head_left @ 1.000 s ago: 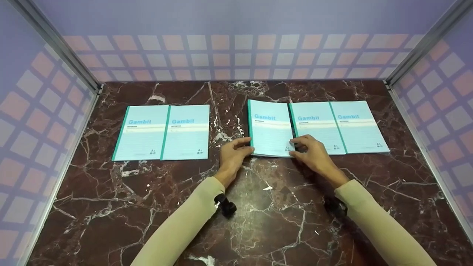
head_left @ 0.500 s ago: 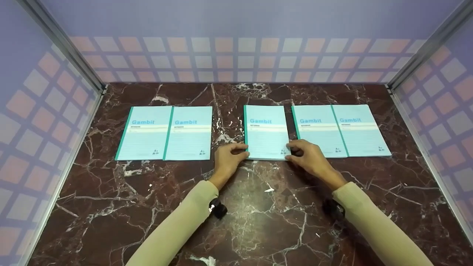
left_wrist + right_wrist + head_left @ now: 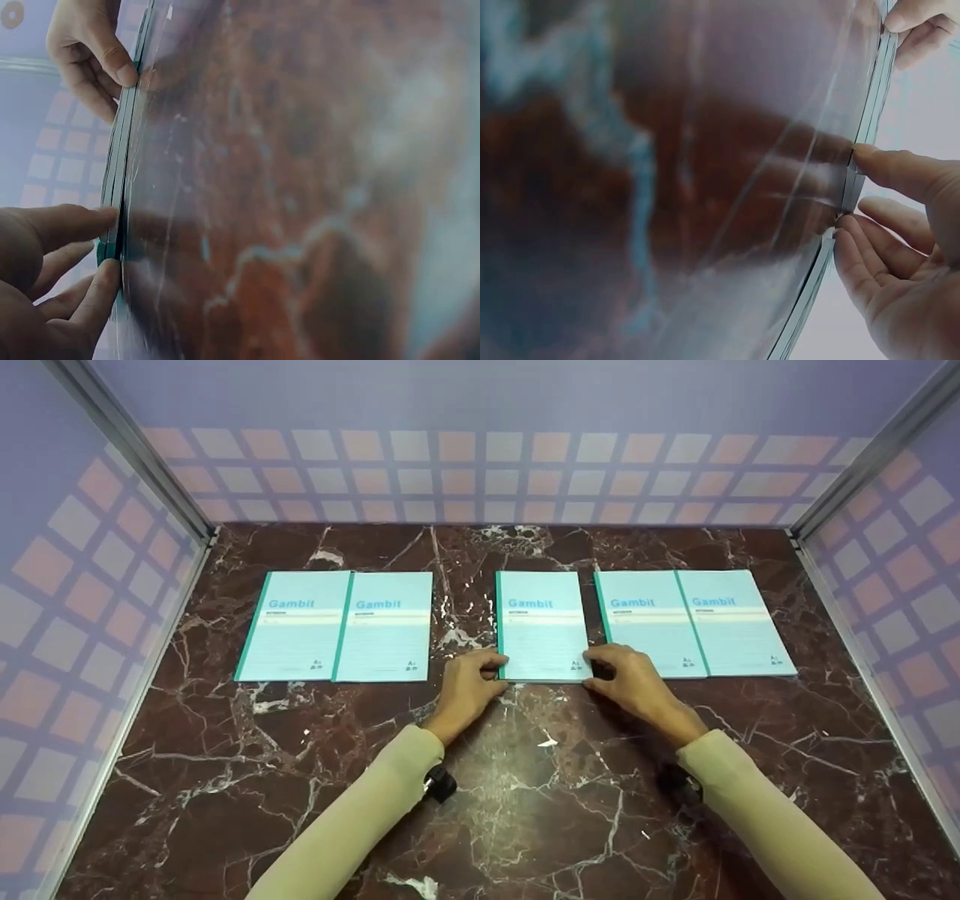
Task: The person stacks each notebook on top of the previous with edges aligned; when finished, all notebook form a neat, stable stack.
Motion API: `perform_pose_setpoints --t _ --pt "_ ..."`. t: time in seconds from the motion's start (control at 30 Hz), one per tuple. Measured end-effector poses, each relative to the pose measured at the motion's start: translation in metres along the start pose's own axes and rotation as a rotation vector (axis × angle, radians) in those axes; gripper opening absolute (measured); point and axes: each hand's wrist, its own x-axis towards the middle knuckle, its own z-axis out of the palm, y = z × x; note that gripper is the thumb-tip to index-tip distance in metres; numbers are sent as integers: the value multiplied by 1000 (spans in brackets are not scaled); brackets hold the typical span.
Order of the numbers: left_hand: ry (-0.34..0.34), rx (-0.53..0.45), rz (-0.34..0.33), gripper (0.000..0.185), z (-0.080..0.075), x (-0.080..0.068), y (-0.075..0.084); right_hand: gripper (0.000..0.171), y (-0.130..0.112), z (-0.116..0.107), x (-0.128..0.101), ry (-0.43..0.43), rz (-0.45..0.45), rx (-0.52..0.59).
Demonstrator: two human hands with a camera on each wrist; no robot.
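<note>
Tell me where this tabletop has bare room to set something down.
Bare tabletop lies between the sleeves, in front of the middle notebook. A narrower patch separates that notebook from the left pair of notebooks, the left hand at its near end. Crowded: the thin gap between the middle notebook and right pair, with the right hand at the near end.

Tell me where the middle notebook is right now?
In the head view, the middle notebook lies just right of centre, between the left hand and the right hand.

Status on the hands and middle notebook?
Left hand touching spine side, right hand touching opposite edge. Middle notebook lying flat on table. Nothing seen in the way.
</note>
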Motion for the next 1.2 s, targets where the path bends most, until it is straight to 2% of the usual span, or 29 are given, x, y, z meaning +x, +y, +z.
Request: perform_pose_setpoints --t 0.2,0.47,0.7,0.97,1.2 --pt "10 18 33 34 1 2 -1 45 1 -1 1 -2 -13 5" --pt "15 74 67 32 -7 3 -5 46 -5 5 7 -9 -7 -14" --pt "7 75 47 34 -15 4 -9 46 -13 10 14 -26 -5 -31" --pt "15 68 62 32 -26 1 -15 44 -18 17 22 -17 -72 -51" --pt "33 73 38 34 -33 -2 -18 42 -25 22 28 -24 -89 -40"
